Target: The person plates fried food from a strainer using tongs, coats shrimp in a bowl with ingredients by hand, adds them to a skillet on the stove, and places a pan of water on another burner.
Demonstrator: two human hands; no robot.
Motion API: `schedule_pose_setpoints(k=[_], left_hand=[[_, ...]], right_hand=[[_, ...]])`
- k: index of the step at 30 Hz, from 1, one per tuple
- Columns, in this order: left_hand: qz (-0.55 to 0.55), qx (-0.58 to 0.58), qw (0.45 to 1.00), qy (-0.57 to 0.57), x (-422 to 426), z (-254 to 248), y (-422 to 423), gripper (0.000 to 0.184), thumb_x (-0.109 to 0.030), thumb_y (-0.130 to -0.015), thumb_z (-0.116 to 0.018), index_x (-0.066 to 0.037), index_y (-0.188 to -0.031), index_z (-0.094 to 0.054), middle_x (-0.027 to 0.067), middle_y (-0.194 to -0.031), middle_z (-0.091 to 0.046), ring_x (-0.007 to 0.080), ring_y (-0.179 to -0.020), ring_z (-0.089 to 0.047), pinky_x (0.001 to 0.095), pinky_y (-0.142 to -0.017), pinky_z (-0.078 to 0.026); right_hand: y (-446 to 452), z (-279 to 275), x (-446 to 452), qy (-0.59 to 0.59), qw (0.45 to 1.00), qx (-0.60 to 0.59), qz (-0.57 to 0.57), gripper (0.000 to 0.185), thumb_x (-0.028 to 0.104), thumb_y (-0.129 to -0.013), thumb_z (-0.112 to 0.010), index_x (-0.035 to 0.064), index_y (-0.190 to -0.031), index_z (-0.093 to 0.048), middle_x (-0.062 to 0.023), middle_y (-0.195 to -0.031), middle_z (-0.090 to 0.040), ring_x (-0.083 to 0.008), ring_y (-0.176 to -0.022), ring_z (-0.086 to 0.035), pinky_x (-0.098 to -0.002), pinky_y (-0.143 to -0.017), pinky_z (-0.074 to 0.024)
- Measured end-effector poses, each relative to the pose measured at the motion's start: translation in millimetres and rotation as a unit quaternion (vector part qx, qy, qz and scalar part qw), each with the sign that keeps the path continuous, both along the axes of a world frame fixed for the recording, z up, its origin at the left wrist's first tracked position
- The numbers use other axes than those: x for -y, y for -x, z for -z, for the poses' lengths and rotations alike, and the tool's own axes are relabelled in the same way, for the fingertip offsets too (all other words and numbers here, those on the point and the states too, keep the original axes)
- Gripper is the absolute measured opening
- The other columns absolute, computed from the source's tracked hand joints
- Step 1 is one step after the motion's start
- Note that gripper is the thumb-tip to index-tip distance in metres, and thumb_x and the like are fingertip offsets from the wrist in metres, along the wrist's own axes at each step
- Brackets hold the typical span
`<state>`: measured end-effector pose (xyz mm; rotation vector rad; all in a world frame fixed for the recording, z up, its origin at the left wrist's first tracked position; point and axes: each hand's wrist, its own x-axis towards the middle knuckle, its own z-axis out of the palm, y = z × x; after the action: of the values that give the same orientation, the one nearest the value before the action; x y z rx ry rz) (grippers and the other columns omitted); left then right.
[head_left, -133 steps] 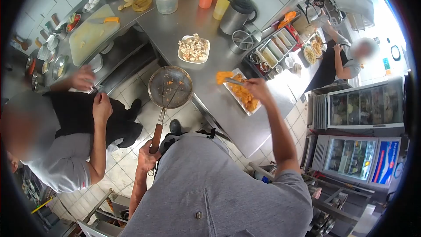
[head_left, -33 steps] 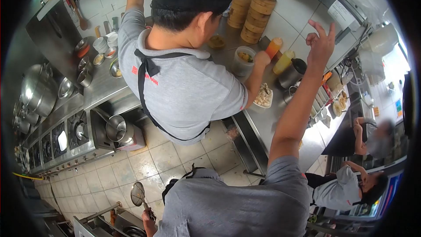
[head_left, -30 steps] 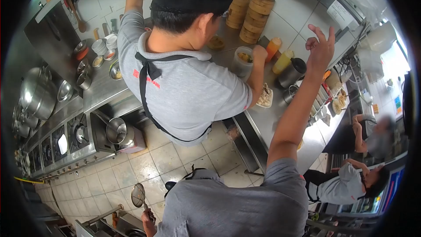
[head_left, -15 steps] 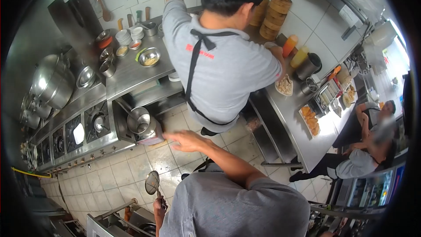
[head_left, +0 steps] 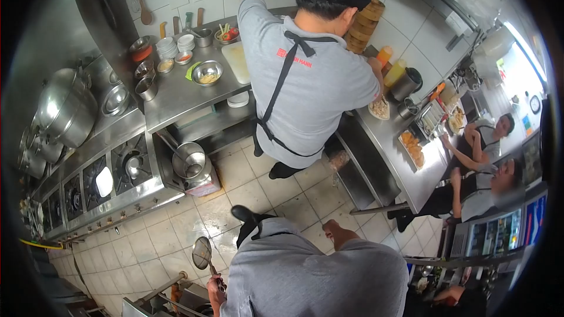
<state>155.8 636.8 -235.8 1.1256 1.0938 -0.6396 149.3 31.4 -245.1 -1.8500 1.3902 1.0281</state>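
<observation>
At the bottom my grey-shirted body leans forward. My left hand is closed round the handle of a round mesh skimmer, held low over the tiled floor. My right hand hangs in front of my right side, above the floor; it is small and foreshortened, so its fingers cannot be made out. Nothing is seen touching it. In front stands a co-worker in a grey shirt and black apron, back turned. One arm reaches up out of view, the other towards a plate of food.
A gas stove lines the left, with large steel pots behind. A pot stands low beside it. The counter holds bowls and a cutting board. At right, a tray of fried food lies near two other people.
My right hand has swung from the left, where it was stretched out before me, back to my right side. My left hand still holds the skimmer. The view has shifted slightly.
</observation>
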Motion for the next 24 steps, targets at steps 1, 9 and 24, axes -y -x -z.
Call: schedule_pose_setpoints(k=[1, 9, 24], left_hand=[[0.004, 0.001, 1.0, 0.0, -12.2, 3.2, -5.2, 0.008, -0.014, -0.079, -0.067, -0.007, -0.081, -0.065, 0.0035, -0.06, -0.053, 0.0189, -0.044, -0.047, 0.0343, -0.041, -0.039], [-0.114, 0.001, 0.993, 0.013, -86.4, -21.6, -58.0, 0.012, -0.016, -0.083, -0.062, -0.014, -0.074, -0.054, -0.0012, -0.057, -0.047, 0.0136, -0.047, -0.049, 0.0278, -0.039, -0.042], [-0.271, 0.064, 0.945, -0.172, -185.5, -149.1, -142.1, 0.097, -0.007, -0.081, -0.069, 0.003, -0.151, -0.002, 0.0123, -0.078, -0.064, 0.0155, -0.053, -0.055, 0.0297, -0.045, -0.043]], right_hand=[[-9.2, -0.5, -16.5, -0.014, 1.0, -0.018, -0.012, 0.021, 0.018, -0.089, -0.058, 0.0012, -0.085, -0.071, -0.0126, -0.069, -0.067, -0.0263, -0.064, -0.067, -0.0379, -0.058, -0.0545], [-221.6, 24.3, -152.0, -0.359, 0.879, 0.314, -0.011, 0.015, 0.014, -0.09, -0.061, 0.0057, -0.102, -0.064, -0.0081, -0.077, -0.067, -0.0174, -0.06, -0.065, -0.031, -0.048, -0.0507], [-444.1, -114.3, -571.4, -0.486, 0.728, 0.167, -0.454, 0.026, 0.011, -0.094, -0.056, 0.0051, -0.118, -0.06, -0.0068, -0.1, -0.067, -0.0135, -0.081, -0.063, -0.0269, -0.067, -0.0507]])
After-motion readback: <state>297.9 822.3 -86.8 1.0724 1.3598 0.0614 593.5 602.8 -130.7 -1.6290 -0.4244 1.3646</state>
